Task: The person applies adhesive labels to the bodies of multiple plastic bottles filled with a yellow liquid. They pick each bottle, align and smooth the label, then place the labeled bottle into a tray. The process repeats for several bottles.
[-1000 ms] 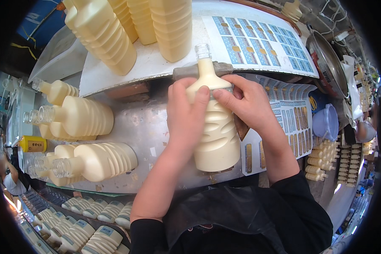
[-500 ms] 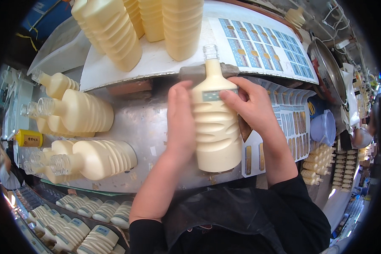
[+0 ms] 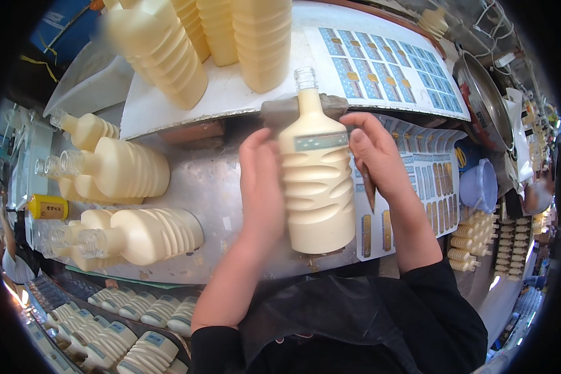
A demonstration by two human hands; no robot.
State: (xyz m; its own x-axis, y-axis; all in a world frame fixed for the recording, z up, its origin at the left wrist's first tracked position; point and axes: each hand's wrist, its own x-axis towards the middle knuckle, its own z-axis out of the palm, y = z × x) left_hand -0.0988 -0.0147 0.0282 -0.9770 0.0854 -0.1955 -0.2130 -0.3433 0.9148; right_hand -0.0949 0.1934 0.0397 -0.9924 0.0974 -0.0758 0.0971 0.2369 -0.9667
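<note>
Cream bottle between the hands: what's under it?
A grey block passes beneath the cream bottle's neck, showing on both sides; metal tabletop shows left of its body. The block's middle and whatever lies directly beneath the body are covered.

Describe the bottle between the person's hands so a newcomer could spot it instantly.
Find the grey metal table before the person. There, between the left hand and right hand, is a cream, ridged bottle with a blue-grey label strip. Its neck points away from the person, whereas the bottles at the table's left point theirs left.
</note>
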